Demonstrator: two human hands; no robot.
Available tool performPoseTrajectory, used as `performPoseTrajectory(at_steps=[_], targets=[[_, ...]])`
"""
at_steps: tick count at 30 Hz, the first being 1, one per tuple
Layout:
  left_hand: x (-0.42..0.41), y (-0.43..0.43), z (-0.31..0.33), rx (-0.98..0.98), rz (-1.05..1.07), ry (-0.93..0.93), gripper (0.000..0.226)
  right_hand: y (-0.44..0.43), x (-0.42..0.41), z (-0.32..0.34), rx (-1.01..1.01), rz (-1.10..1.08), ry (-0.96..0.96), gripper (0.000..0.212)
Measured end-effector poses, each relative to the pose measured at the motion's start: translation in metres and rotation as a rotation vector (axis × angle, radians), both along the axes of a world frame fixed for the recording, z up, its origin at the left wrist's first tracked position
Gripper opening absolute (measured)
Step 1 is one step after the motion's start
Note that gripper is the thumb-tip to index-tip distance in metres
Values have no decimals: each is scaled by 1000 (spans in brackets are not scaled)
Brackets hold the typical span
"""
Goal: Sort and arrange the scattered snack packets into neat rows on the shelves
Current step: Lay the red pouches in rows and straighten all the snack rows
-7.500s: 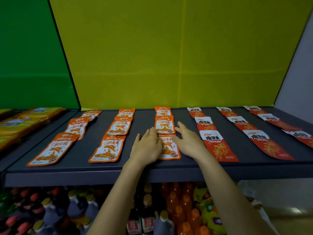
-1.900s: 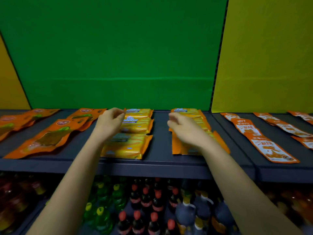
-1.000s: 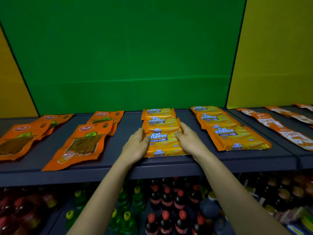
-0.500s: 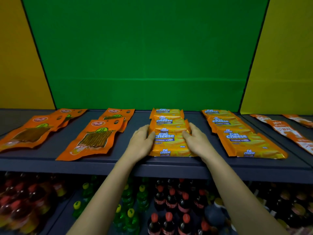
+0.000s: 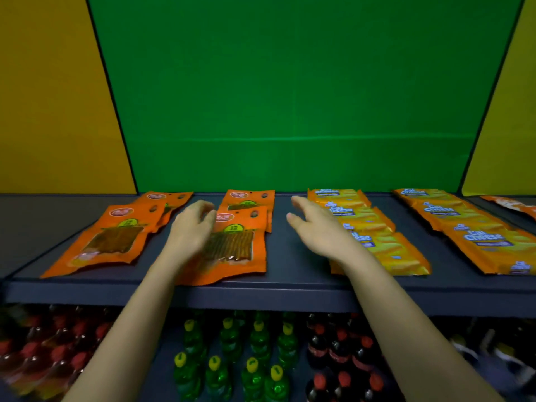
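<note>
Both hands loose-fingered: left hand (image 5: 190, 227) at orange packet (image 5: 236, 250) edge, right hand (image 5: 319, 232) above bare shelf (image 5: 285, 265)

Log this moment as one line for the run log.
left hand: open, at front orange packet, left edge | right hand: open, over bare shelf beside Cal Cheese row | held: nothing

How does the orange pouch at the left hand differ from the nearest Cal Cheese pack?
The orange pouch is deep orange; the Cal Cheese pack is yellower. The pouch has a clear window showing brown strips; the pack is opaque with blue lettering. Both lie flat, front of row.
</note>
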State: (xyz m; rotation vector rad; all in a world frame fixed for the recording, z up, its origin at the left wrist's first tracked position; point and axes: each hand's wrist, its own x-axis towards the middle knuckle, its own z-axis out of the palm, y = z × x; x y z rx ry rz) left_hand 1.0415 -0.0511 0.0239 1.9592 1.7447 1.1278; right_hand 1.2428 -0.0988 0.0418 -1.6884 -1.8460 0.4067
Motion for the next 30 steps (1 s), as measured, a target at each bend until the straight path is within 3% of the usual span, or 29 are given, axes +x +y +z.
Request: performPoseTrajectory(at_steps=[6, 19, 30], targets=[[-36, 20, -16, -226, -81, 93, 42, 22, -54, -17, -138, -105, 98, 43], [-39, 33, -22, -193, -250, 230, 40, 37, -70, -37, -134, -275, 216, 47], [-34, 35, -25, -202, -264, 332, 49, 41, -70, -38, -123, -282, 47, 51]])
